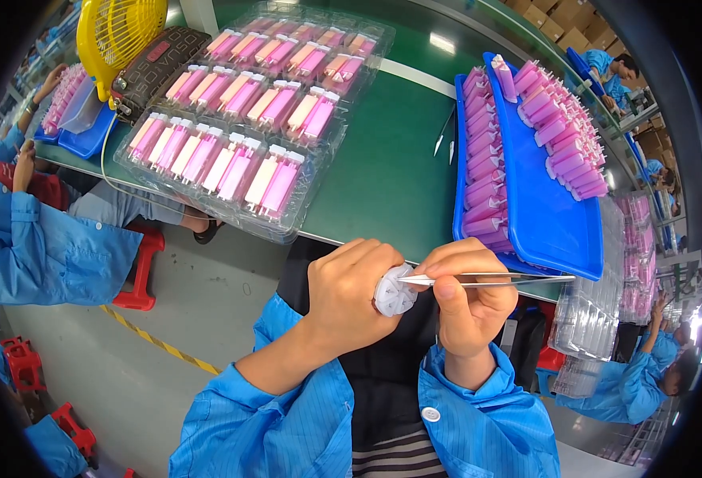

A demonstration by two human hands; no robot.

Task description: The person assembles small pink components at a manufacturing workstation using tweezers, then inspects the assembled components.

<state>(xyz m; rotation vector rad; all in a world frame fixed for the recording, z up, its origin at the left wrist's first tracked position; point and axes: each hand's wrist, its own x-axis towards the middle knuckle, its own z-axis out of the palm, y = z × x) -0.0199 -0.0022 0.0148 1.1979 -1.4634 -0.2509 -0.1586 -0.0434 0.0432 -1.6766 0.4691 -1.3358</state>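
Nearer the wearer than the blue tray (558, 231) and to its left, the left hand (352, 291) curls around a white round piece (393, 298), leaving its segmented end face showing. The right hand (472, 301), just below the blue tray's near left corner, pinches slender metal tweezers (543, 280) between thumb and fingers, their pointed white tip touching or just over that face; which of the two I cannot tell. Pink pieces (556, 131) crowd the blue tray's far and right parts. Along its left side sits a second blue tray (459, 151), packed with more pink pieces. Left of the blue tray, across the green worktop (391, 159), lie clear plastic trays (309, 169) of paired cream and pink pieces; farther left stands a yellow fan (116, 40).
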